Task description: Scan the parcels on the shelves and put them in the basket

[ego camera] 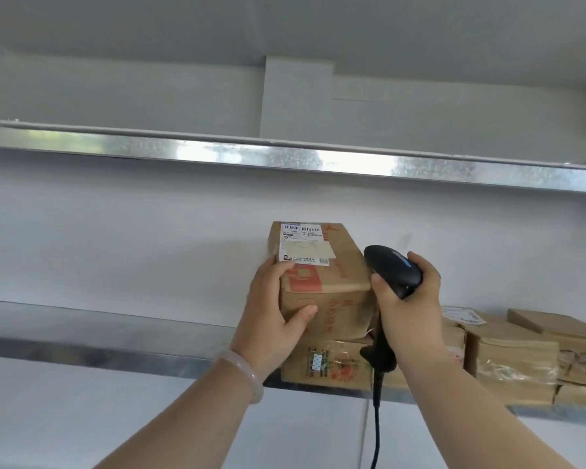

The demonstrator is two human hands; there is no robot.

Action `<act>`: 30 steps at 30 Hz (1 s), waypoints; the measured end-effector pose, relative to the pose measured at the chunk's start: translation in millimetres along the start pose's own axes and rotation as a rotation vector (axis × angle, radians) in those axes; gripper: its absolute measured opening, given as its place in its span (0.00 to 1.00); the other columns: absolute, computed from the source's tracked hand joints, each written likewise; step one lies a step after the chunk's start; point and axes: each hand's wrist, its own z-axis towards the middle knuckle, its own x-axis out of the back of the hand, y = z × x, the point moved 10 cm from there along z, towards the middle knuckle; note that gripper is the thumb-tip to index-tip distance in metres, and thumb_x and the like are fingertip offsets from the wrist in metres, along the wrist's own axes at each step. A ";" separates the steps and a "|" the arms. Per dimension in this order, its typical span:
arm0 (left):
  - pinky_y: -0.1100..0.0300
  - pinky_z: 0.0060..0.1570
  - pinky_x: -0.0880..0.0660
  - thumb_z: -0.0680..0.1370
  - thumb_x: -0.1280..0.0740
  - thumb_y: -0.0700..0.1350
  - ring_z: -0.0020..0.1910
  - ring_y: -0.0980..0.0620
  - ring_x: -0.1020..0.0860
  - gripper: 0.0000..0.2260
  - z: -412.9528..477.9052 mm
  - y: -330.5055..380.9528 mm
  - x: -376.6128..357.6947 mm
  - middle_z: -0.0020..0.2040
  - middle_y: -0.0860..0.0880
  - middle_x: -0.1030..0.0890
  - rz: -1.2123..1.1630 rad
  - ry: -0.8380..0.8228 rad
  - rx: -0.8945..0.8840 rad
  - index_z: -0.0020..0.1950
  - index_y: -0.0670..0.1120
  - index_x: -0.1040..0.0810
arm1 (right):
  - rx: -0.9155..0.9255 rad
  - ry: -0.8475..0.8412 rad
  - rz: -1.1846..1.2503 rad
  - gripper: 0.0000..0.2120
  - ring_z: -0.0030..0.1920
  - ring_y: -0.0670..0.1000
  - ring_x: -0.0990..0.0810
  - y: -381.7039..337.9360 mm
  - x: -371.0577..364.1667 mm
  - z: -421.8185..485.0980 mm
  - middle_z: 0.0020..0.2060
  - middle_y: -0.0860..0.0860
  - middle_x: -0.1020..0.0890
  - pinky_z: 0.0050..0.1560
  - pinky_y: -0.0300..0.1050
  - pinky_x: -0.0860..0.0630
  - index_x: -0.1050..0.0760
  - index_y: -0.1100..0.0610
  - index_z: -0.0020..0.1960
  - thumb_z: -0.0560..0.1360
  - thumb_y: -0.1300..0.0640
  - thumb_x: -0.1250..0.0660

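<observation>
A brown cardboard parcel with a white shipping label on top is held above the metal shelf. My left hand grips its left side and front, thumb on top near the label. My right hand is closed around a black barcode scanner, pressed against the parcel's right side; the scanner's cable hangs down between my arms. The basket is not in view.
Under the held parcel lies another box with a printed sticker. Several more cardboard parcels are stacked on the shelf to the right. An upper metal shelf runs overhead. A white wall stands behind.
</observation>
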 end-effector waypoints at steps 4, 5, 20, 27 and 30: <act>0.62 0.63 0.26 0.74 0.31 0.58 0.69 0.64 0.35 0.21 -18.0 6.6 22.2 0.67 0.67 0.35 -0.120 0.076 0.041 0.64 0.62 0.34 | 0.036 0.002 0.012 0.24 0.51 0.36 0.24 -11.3 -1.2 -29.6 0.53 0.33 0.26 0.44 0.31 0.30 0.36 0.36 0.63 0.75 0.54 0.28; 0.61 0.62 0.25 0.74 0.33 0.60 0.68 0.65 0.34 0.19 -21.7 4.5 28.5 0.66 0.66 0.34 -0.157 0.105 0.080 0.62 0.62 0.33 | 0.039 0.006 0.025 0.25 0.52 0.35 0.24 -12.7 -1.6 -39.1 0.53 0.33 0.25 0.44 0.30 0.29 0.35 0.36 0.63 0.74 0.55 0.28; 0.63 0.44 0.20 0.66 0.29 0.46 0.58 0.54 0.21 0.28 -114.9 -47.0 86.1 0.54 0.65 0.20 -0.576 -0.027 0.605 0.60 0.68 0.31 | 0.066 0.072 0.013 0.33 0.44 0.32 0.21 -20.3 -33.0 -190.6 0.53 0.27 0.25 0.36 0.24 0.28 0.32 0.36 0.62 0.71 0.68 0.27; 0.52 0.56 0.19 0.64 0.21 0.52 0.62 0.49 0.23 0.29 -163.3 -60.5 95.4 0.65 0.49 0.26 -0.447 -0.038 0.725 0.63 0.60 0.26 | 0.040 -0.040 -0.051 0.34 0.56 0.32 0.25 4.9 -36.7 -233.7 0.55 0.23 0.28 0.50 0.24 0.28 0.34 0.40 0.65 0.72 0.70 0.29; 0.47 0.60 0.21 0.66 0.20 0.52 0.63 0.47 0.24 0.31 -184.4 -65.5 93.3 0.65 0.50 0.24 -0.443 -0.036 0.766 0.66 0.60 0.29 | 0.005 -0.084 -0.059 0.32 0.56 0.32 0.25 19.1 -34.8 -244.5 0.54 0.22 0.28 0.49 0.23 0.30 0.34 0.44 0.67 0.73 0.70 0.29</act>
